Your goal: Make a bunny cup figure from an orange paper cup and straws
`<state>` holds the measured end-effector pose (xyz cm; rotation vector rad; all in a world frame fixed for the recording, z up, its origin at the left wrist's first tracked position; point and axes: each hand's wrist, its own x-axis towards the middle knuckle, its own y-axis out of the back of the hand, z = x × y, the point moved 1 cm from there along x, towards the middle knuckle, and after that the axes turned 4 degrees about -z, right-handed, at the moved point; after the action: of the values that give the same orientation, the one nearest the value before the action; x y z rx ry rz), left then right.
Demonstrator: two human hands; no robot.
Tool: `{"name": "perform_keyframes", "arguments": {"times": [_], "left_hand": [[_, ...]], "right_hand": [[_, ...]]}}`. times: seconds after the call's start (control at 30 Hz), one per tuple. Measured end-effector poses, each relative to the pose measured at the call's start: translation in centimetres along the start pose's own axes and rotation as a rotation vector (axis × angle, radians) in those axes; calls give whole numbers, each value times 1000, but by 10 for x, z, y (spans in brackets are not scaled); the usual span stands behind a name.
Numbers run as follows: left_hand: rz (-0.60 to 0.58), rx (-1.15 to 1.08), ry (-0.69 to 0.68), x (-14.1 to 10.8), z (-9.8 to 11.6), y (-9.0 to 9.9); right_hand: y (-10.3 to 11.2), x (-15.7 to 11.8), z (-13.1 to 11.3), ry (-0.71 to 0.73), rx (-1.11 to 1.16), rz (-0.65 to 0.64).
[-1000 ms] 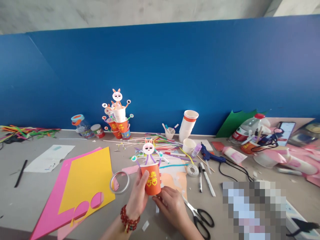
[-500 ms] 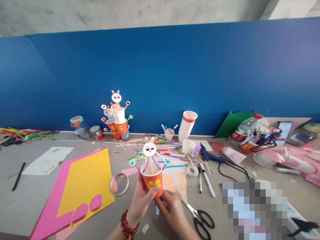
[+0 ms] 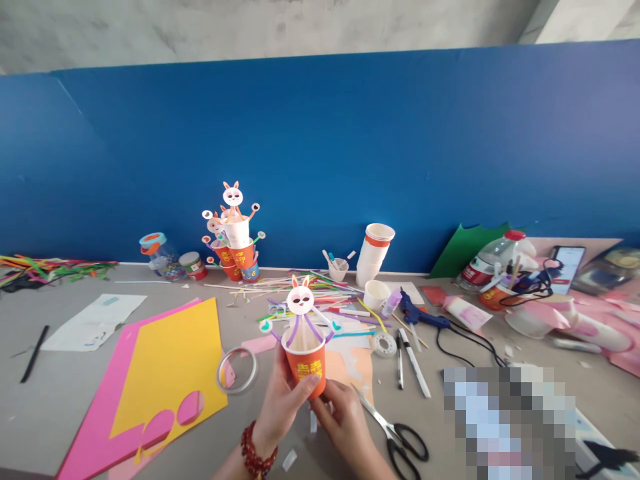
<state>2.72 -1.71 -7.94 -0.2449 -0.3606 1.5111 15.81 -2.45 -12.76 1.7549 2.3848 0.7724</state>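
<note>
My left hand (image 3: 285, 393) wraps round an orange paper cup (image 3: 307, 373) with yellow lettering, held upright above the table. A white paper rabbit head (image 3: 301, 300) with pink-and-orange ears rises over the cup's mouth. Purple strips (image 3: 295, 327) come down from it, and arms ending in white discs with green marks stick out on both sides. My right hand (image 3: 343, 413) is curled at the cup's underside, fingertips pressed together; what they pinch there is hidden. Black-handled scissors (image 3: 395, 430) lie just right of my right hand.
Yellow card (image 3: 175, 360) on pink card lies left, beside a tape roll (image 3: 237, 371). Similar rabbit cups (image 3: 237, 233) are stacked at the back. Coloured sticks (image 3: 310, 287), stacked white cups (image 3: 373, 257), pens (image 3: 415, 363) and a blue glue gun (image 3: 423, 312) with its cable lie beyond and right.
Almost nothing differs. The rabbit head and cup sit very slightly further right in the view; both hands keep the same hold.
</note>
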Motion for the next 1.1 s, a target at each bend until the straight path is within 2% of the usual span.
{"name": "perform_keyframes", "arguments": {"times": [0.27,0.5,0.63,0.87,0.97,1.1], "left_hand": [[70,-6,31,2,-2,0],[31,13,-11,2,-1,3],[11,-4,14,2,-3,4],[52,-39,29,2,-9,3],[68,-97,73,6,-8,4],[104,-224,162,14,-2,9]], "right_hand": [[-3,0,1,-45,25,-43],[-5,2,5,-17,6,-26],[-6,3,6,-15,19,-27],[-6,4,6,-36,44,-19],[-7,4,4,-82,132,-56],[-7,5,3,-166,395,-115]]}}
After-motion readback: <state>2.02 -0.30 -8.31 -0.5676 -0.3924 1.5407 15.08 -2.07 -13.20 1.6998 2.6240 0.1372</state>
